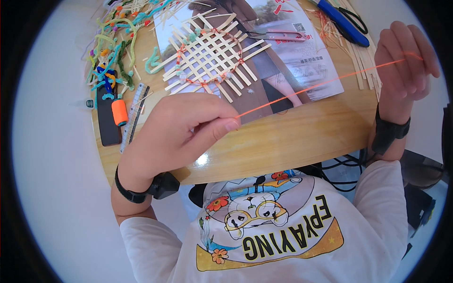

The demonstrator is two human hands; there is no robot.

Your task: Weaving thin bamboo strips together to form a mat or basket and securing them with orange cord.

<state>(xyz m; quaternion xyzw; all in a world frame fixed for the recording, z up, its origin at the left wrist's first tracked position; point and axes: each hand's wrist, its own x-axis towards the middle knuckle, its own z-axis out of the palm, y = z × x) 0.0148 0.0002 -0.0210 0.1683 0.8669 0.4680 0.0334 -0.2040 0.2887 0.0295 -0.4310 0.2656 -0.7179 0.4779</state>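
An orange thread (pixel 311 88) runs taut between my two hands above the table's front part. My left hand (pixel 188 125) pinches one end between thumb and forefinger. Farther right and higher, my right hand (pixel 403 61) has its fingers curled round the other end. Beyond my left hand lies a woven lattice of pale bamboo strips (pixel 207 55), with a thin ring tied onto it by orange thread and tufts of light green and white. It rests on a large printed magazine (pixel 325 92). Scissors with pinkish handles (pixel 283 36) lie on the magazine, right of the lattice.
Blue-handled pliers (pixel 342 21) and loose bamboo strips (pixel 363 70) lie at the back right. On the left are colourful pipe cleaners (pixel 127 28), an orange thread spool (pixel 120 112), a dark phone-like slab (pixel 107 134) and a clear ruler (pixel 134 113). Cables (pixel 342 172) hang below the table edge.
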